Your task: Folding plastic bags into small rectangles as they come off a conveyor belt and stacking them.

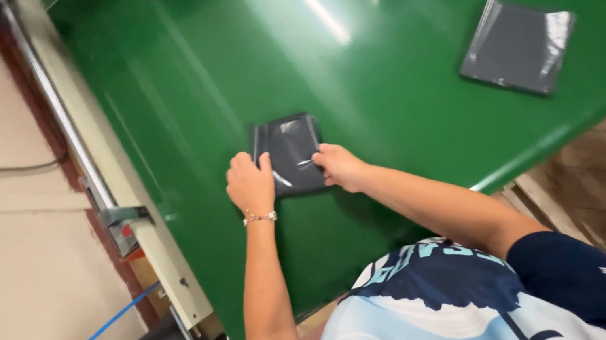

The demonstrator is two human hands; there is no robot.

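Currently both hands pinch the small dark bag (289,152) on the green counter (204,72): left hand (250,184) grips its left edge, right hand (337,166) its right. Second bag (517,45) lies well right of it. Best to keep tension even and the edges aligned.

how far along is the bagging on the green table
Done, it seems: one flat grey bag lies apart at the far right of the green table. In hand: left hand and right hand grip a smaller dark bag by its sides. What remains is not visible.
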